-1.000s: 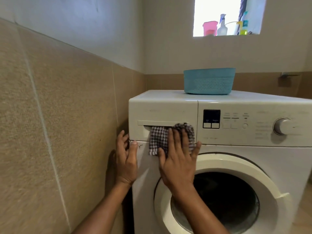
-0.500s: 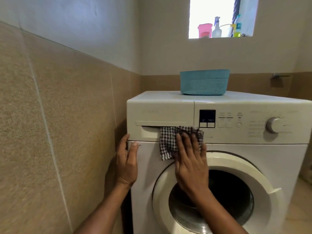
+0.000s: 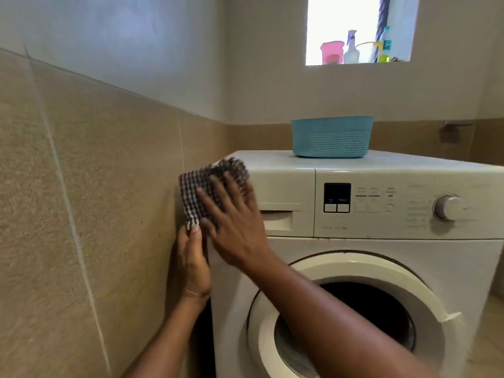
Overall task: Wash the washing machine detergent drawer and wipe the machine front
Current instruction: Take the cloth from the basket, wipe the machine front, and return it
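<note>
The right hand [image 3: 234, 227] lies flat with fingers spread, pressing a checked cloth [image 3: 210, 192] against the top left corner of the washer [image 3: 381, 246]; it pins the cloth rather than gripping it. The cloth is blurred; it wraps over the corner edge and hangs partly past the washer's left side, in front of the tiled wall [image 3: 95, 214]. From the right hand, the left hand [image 3: 192, 266] is at about 7 o'clock, fingers straight and pointing up along the washer's left front edge, its fingertips touching the cloth's lower hem; whether they pinch it I cannot tell. The gap between washer and wall is narrow and dark, leaving little room to the left.

The drawer [image 3: 283, 205] sits closed in the panel at 3 o'clock from the cloth, just beside the right fingertips. Its long axis runs horizontally, and its front faces the camera, with the recessed handle along its lower half. Further toward 3 o'clock are the display [image 3: 337, 197] and the dial [image 3: 448, 208]. The round door [image 3: 354, 317] opening is at 5 o'clock, crossed by the right forearm. A blue basket [image 3: 332, 137] stands on the top, near its rear edge, at 2 o'clock from the cloth.
</note>
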Available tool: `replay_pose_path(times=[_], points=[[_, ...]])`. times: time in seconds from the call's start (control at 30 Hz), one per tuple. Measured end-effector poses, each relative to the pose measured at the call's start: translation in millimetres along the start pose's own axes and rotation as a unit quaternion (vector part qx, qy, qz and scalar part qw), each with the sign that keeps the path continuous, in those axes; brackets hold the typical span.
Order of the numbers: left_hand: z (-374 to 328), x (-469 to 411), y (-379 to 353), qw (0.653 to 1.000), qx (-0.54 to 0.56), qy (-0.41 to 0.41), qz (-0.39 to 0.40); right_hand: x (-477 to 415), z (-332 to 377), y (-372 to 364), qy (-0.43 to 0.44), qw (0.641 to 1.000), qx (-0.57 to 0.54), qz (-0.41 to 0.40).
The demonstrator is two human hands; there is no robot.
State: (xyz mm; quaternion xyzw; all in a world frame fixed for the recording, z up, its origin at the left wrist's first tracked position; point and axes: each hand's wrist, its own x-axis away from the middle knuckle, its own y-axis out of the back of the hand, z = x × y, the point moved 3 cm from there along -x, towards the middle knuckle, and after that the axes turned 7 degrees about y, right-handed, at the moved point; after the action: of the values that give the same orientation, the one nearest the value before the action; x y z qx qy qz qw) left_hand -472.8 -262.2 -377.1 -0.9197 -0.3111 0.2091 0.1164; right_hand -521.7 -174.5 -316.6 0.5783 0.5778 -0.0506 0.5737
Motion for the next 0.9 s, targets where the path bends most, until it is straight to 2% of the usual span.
replay_pose_path(times=[0.1,0.23,0.37,0.5,0.57,0.63,0.67,0.7,0.8,0.9], points=[[-0.3,-2.9,2.6,0.999,-0.019,-0.003,0.032,47.4,7.3,-22.9,0.007,1.0,0.003,-0.001],[4.7,2.8,-8.2,0.989,-0.134,-0.027,0.058,124.4,-39.2,-26.3,-0.098,0.995,0.014,-0.005],[5.8,17.3,-18.4,0.987,-0.154,-0.033,0.022,164.7,-99.8,-1.8,-0.196,0.98,0.016,-0.028],[8.2,20.9,-23.1,0.988,-0.149,-0.028,0.021,191.4,-149.9,13.1,-0.31,0.95,-0.019,-0.04],[7.1,21.2,-24.3,0.99,-0.139,-0.022,0.031,208.0,-174.4,19.4,-0.392,0.918,-0.042,-0.048],[6.5,20.9,-23.7,0.982,-0.186,-0.039,0.023,212.4,-185.8,26.3,-0.461,0.883,-0.057,-0.067],[6.4,20.9,-24.2,0.975,-0.219,-0.046,0.021,206.7,-181.7,29.1,-0.461,0.883,-0.055,-0.074],[7.1,22.0,-25.5,0.967,-0.249,-0.046,0.018,196.3,-171.5,30.6,-0.43,0.898,-0.047,-0.076],[7.8,25.5,-31.7,0.955,-0.296,-0.037,0.009,148.9,-119.5,22.7,-0.233,0.972,-0.017,-0.04],[4.2,26.0,-33.8,0.924,-0.375,-0.067,0.003,96.0,-83.8,16.7,-0.13,0.991,-0.022,-0.034]])
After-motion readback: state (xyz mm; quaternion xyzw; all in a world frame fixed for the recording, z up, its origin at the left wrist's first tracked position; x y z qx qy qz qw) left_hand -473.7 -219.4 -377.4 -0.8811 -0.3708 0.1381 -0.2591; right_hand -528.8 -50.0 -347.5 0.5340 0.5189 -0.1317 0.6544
